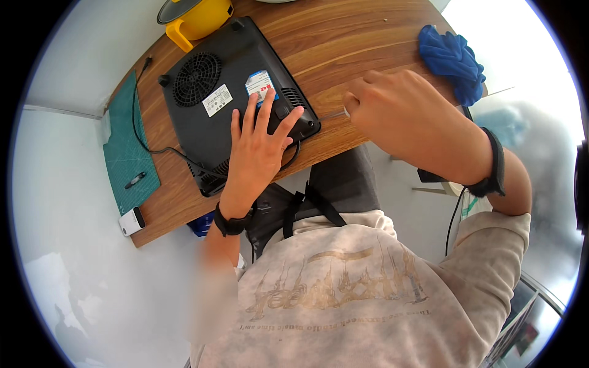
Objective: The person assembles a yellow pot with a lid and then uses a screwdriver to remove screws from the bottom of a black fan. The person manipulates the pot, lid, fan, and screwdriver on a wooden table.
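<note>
A black flat appliance (208, 135) lies underside up on the wooden table, its round fan grille, vents and labels showing. My left hand (259, 138) rests on it with fingers spread, over its right part near a blue-and-white label. My right hand (386, 104) is closed around the handle of a thin screwdriver (332, 114), whose metal shaft points left at the right side of the appliance, near its front right corner; whether the tip touches cannot be made out. A black power cord (159, 150) runs across the appliance's front left and under my left hand.
A yellow pot (201, 17) stands at the back. A teal cutting mat (126, 159) with a pen (135, 180) lies left, beside a small white device (129, 222). A blue cloth (454, 58) is at the right rear. The table's front edge runs above my legs.
</note>
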Demonstrator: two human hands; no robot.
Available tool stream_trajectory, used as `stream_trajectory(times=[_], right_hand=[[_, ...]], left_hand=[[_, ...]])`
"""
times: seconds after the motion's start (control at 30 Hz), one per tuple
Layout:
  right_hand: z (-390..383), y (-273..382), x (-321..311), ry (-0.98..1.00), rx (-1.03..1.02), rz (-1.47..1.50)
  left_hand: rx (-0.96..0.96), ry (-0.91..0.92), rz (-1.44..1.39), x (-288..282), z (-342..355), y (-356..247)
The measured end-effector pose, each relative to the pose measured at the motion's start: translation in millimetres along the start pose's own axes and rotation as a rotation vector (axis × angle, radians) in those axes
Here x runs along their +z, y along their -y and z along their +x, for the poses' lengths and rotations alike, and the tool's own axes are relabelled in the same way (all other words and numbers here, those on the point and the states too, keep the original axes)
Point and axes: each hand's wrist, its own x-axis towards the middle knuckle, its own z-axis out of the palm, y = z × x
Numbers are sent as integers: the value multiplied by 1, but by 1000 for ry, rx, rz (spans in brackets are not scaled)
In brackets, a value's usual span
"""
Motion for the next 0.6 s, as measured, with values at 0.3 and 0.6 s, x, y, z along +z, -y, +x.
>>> stream_trajectory(times=[0.3, 0.6], right_hand=[[1, 24, -15, 144, 21, 198], [4, 23, -4, 30, 171, 266]], left_hand=[[-9, -1, -9, 0, 1, -1], [-2, -17, -15, 0, 1, 0]])
